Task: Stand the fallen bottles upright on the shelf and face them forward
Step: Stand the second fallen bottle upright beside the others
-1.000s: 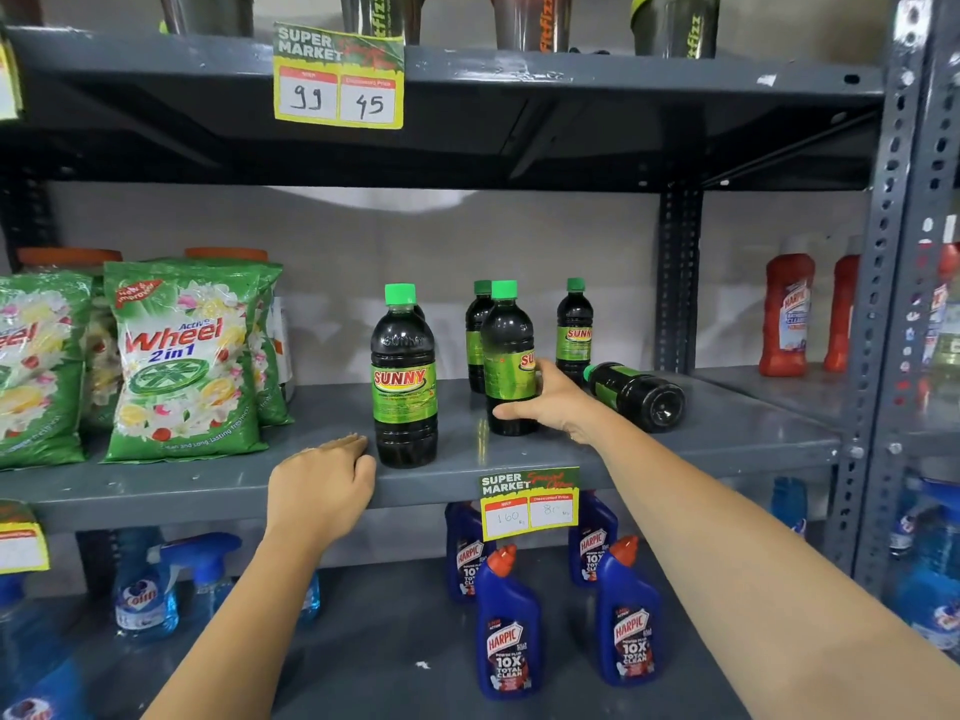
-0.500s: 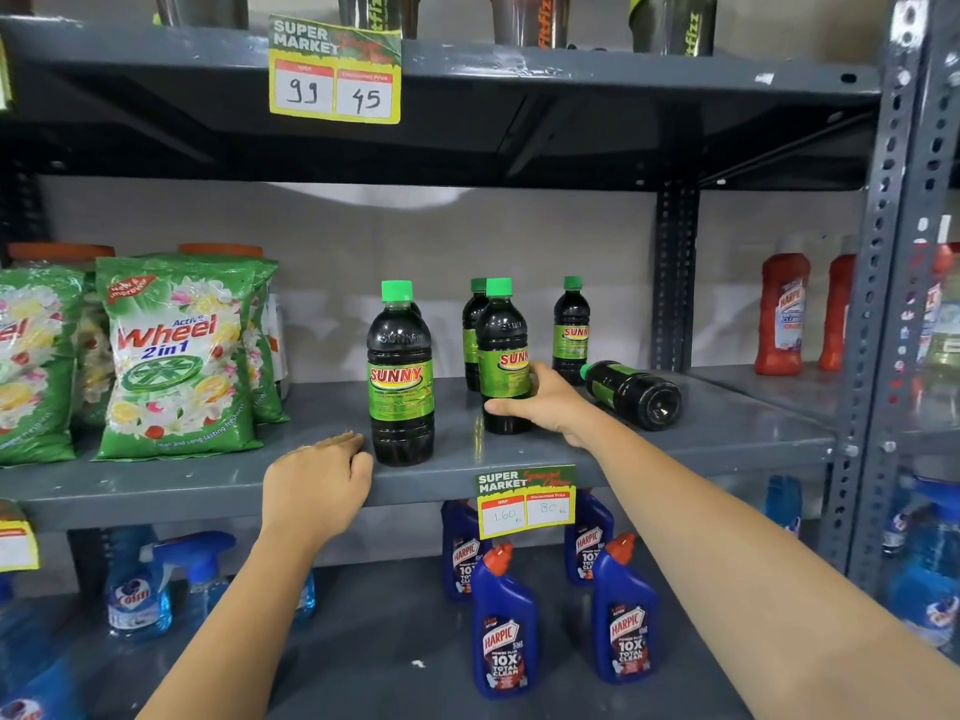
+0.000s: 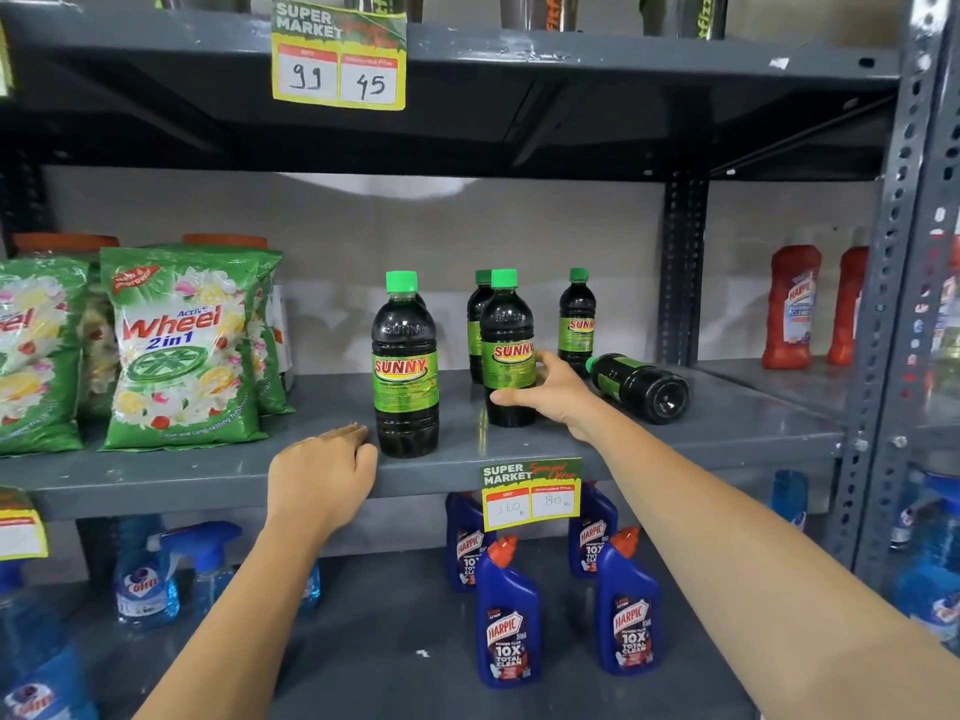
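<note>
The grey metal shelf (image 3: 727, 433) carries a yellow "SUPER MARKET" price tag (image 3: 531, 492) on its front edge, handwritten 160 and 80; the tag on the shelf above (image 3: 338, 54) reads 99 and 45. At the left stand green "Active Wheel 2in1" detergent bags (image 3: 179, 350). Below are blue "HARPIC 10X TOTAL CLEAN" bottles with orange caps (image 3: 508, 615). Mid-shelf, a dark green-capped "SUNNY" bottle (image 3: 405, 366) stands upright near the front edge, label forward. The right hand (image 3: 558, 394) wraps around a second upright dark SUNNY bottle (image 3: 508, 345), its label turned slightly right. Two more stand behind. One dark bottle lying on its side (image 3: 641, 388) points its base outward, with open shelf to its right. The left hand (image 3: 322, 472) rests loosely curled on the shelf edge, grasping nothing.
</note>
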Motion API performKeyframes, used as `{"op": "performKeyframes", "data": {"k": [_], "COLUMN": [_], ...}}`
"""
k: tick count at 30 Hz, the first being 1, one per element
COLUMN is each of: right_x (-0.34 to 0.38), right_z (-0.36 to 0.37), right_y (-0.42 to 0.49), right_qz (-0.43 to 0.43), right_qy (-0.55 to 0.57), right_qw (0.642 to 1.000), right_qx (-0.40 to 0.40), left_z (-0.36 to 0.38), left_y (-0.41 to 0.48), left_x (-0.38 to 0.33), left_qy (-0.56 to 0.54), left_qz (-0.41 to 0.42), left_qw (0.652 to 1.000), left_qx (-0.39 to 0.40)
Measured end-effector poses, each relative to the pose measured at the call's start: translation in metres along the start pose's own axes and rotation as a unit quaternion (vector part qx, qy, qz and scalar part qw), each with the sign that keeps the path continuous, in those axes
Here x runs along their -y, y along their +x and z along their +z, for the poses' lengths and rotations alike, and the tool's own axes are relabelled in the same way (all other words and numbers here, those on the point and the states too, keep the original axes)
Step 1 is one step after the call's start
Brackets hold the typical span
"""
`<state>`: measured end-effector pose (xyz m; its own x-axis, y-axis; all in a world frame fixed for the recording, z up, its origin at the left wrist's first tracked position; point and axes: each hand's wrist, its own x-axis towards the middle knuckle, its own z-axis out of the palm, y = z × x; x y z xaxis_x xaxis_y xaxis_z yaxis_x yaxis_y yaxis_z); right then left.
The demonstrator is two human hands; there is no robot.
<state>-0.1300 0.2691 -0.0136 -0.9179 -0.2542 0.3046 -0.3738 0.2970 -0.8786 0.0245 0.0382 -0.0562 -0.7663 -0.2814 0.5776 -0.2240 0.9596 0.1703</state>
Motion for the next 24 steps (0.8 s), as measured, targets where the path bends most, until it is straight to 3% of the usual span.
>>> {"op": "performKeyframes", "data": {"k": [5, 10, 24], "right_x": [0.003, 0.004, 0.007], "right_z": [0.01, 0.013, 0.007], "right_y": [-0.009, -0.011, -0.014], "right_qz": [-0.017, -0.019, -0.013], "right_qy": [-0.012, -0.027, -0.078], "right_qw": [0.998, 0.997, 0.997], "right_qx": [-0.059, -0.068, -0.013], "left_z": [0.002, 0.005, 0.007], "left_y": [0.001, 0.003, 0.004], "left_x": [0.002, 0.004, 0.007], "left_qy": [0.004, 0.006, 0.007], "left_qz": [0.005, 0.014, 0.021], "left_qw": [1.0, 1.0, 1.0], "left_qx": [-0.004, -0.014, -0.018]}}
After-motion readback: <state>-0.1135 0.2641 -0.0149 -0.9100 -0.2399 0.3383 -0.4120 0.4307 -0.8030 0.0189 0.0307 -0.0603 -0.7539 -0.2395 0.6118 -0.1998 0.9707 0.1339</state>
